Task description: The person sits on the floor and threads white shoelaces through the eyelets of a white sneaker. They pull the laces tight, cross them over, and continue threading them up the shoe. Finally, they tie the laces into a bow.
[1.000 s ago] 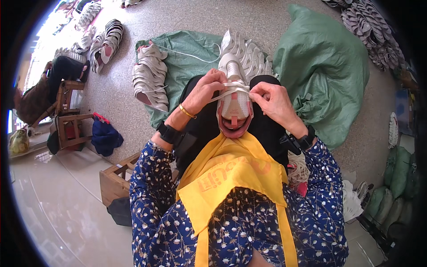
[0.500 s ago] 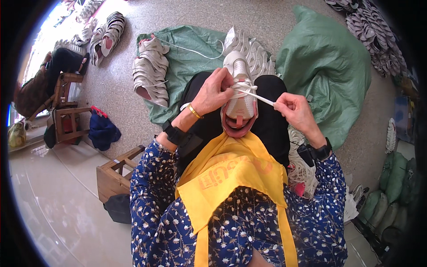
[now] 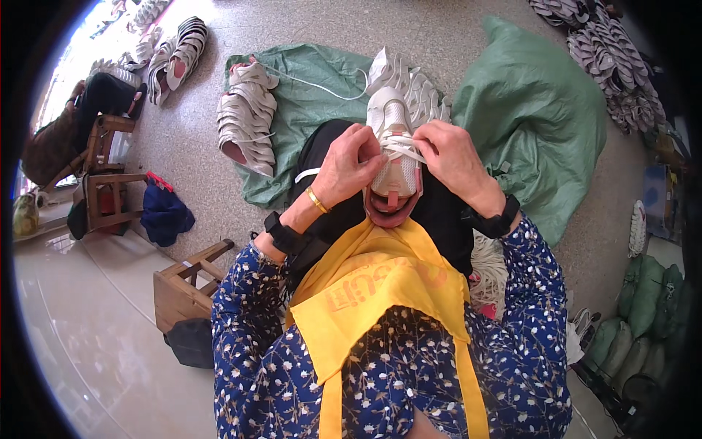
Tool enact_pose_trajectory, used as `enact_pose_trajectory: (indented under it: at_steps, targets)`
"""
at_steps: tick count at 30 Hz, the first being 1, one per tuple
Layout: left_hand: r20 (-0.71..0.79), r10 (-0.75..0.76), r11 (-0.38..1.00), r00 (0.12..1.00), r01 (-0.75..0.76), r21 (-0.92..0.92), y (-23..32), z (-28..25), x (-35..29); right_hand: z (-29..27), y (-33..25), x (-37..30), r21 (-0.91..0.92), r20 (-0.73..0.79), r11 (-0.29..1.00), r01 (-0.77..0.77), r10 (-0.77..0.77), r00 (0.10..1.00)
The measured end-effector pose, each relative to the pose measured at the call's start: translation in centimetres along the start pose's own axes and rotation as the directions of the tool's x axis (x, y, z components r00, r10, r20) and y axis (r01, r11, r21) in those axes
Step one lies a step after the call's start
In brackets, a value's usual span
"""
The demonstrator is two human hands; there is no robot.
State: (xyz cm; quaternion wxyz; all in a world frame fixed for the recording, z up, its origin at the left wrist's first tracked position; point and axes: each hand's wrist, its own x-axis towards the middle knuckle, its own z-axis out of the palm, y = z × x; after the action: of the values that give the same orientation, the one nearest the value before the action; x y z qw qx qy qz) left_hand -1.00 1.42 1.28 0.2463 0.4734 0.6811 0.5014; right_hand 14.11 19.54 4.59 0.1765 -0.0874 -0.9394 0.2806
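A white and pink shoe upper (image 3: 398, 175) rests between my black-clad knees, its toe pointing away and its padded collar toward me. White shoelace (image 3: 398, 144) crosses its front in several rows. At the left eyelet edge, my left hand (image 3: 349, 167) has thumb and forefinger pinched on the upper; whether lace is also between them is hidden. My right hand (image 3: 455, 159) is closed at the right eyelet edge, its fingertips on the shoelace. A white strip of lace shows left of my left wrist.
Green woven sheeting (image 3: 314, 88) lies ahead, bearing nested uppers (image 3: 247, 117) at left and more behind the shoe. A bulky green sack (image 3: 534, 117) is at right. Loose white laces (image 3: 488, 271) hang by my right thigh. A wooden stool (image 3: 186, 289) stands left; another person sits far left.
My right hand has moved left from beside the shoe to its eyelets, and the lace it held stretched out is drawn in. My left hand stays at the left edge, shifted slightly.
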Motion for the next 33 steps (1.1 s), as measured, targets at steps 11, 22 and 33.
enact_pose_trajectory:
  at_steps: [11, 22, 33]
  targets:
    - [0.026, -0.085, 0.996, 0.996, 0.085, -0.029, 0.8, -0.4, 0.1, -0.3, 1.7, 0.5, 0.684, 0.473, 0.376, -0.625, 0.425, 0.772]
    - [0.193, -0.216, 0.86, 0.957, 0.28, -0.427, -0.6, -2.3, -0.1, 0.6, 0.6, -0.4, 0.38, 0.259, 0.833, -0.401, 0.32, 0.911]
    - [0.137, -0.263, 0.873, 0.955, 0.296, -0.387, -0.9, -3.8, -2.3, 1.2, -0.3, -2.2, 0.41, 0.098, 0.832, -0.372, 0.366, 0.926]
